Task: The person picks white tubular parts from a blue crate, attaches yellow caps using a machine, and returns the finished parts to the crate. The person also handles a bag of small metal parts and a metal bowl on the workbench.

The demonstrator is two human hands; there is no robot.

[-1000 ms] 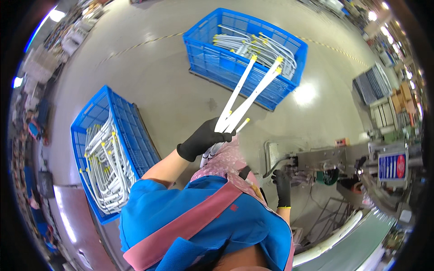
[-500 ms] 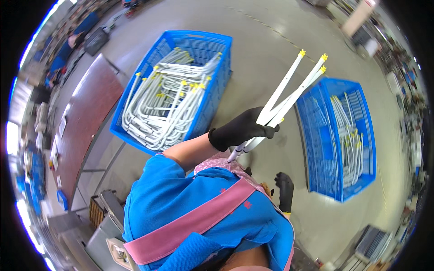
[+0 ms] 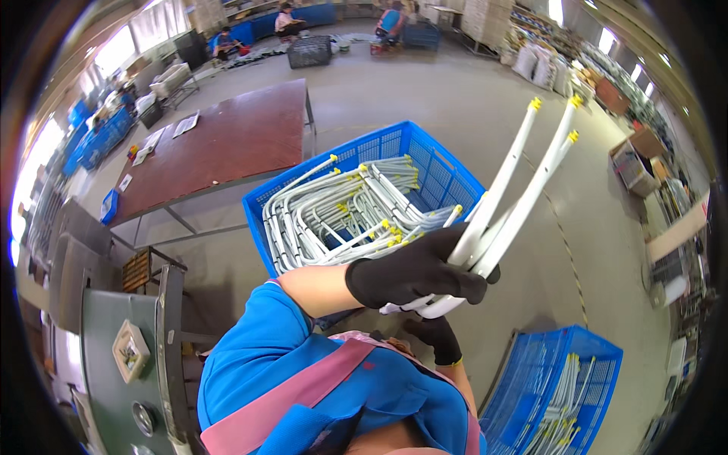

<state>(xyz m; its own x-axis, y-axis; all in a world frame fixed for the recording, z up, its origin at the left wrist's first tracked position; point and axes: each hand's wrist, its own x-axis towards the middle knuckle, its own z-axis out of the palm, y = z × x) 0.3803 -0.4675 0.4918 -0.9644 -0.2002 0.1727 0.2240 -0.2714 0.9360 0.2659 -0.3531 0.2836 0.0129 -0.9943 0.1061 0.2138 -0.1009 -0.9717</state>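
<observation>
My left hand (image 3: 417,277), in a black glove, is closed around a bundle of white metal tubes (image 3: 523,199). Three yellow-capped ends point up and away to the right, and the lower, bent ends come out below the fist. Under them, close to my body, is my right hand (image 3: 437,338), also black-gloved. Its fingers stretch to the left, apparently empty and apart from the tubes. Just beyond my left hand stands a blue crate (image 3: 447,163) heaped with bent white tubes (image 3: 303,205) with yellow caps.
At the lower right is a second blue crate (image 3: 523,375) with more tubes. A red-brown table (image 3: 227,140) stands at the left, with a green worktable (image 3: 125,318) nearer me and a wooden stool (image 3: 139,273) beside it. Several people sit far off at the back.
My view has swung to the right, so the crates sit lower in it and the table shows more. The right hand has come up towards the tubes; the left still grips them.
</observation>
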